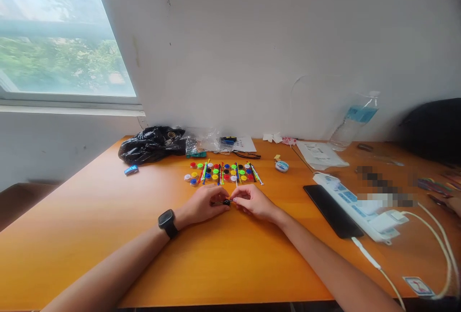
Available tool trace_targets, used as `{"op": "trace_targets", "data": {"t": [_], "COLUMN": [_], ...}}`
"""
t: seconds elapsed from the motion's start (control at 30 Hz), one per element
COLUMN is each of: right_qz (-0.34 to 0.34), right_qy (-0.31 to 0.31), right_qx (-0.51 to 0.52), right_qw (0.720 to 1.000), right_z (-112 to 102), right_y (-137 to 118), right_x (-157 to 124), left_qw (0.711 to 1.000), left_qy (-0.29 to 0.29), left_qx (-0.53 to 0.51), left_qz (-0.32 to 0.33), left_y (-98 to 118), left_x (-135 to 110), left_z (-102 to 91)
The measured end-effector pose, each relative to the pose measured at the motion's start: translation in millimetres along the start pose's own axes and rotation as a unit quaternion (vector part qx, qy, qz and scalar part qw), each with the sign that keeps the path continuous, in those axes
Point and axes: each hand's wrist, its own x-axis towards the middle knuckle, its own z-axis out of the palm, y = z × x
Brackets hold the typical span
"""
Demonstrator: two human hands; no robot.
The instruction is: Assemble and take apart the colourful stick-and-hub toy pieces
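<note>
Close together over the middle of the table, my two hands meet at a small black piece with a thin rod-like part. My left hand, with a black watch on its wrist, pinches it from the left. The fingertips of my right hand are closed at its right end. Its exact kind is too small to make out. Just beyond the hands lie several round coloured caps, in rows. Thin coloured sticks with widened ends lie between them.
A black plastic bag, clear wrappers and paper lie along the wall. To the right are a black phone, a white power strip with cables and a tilted plastic bottle. Another person's hand shows at the right edge.
</note>
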Motion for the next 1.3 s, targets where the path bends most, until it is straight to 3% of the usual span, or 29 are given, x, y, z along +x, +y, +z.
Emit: {"op": "trace_targets", "data": {"t": [0.27, 0.5, 1.03, 1.2, 1.3], "right_qz": [-0.027, -0.027, -0.024, 0.008, 0.024], "right_qy": [0.028, 0.023, -0.024, -0.024, 0.001], "right_qx": [-0.080, -0.075, -0.083, -0.065, -0.063], "right_qw": [0.996, 0.997, 0.996, 0.998, 0.998], "right_z": [-17, -19, -24, -26, -31], "right_y": [6, 10, 10, 5, 0], "right_x": [5, 7, 4, 3, 1], "left_qw": [1.000, 0.986, 0.974, 0.980, 0.980], "left_qy": [0.011, 0.000, -0.013, 0.012, 0.087], "left_qx": [0.012, 0.133, 0.192, 0.175, 0.165], "left_qz": [0.025, 0.105, 0.117, 0.096, 0.066], "left_y": [-1, 9, 22, 23, 21], "left_x": [6, 7, 4, 3, 3], "left_z": [13.2, 10.6, 10.5, 8.1, -0.7]}}
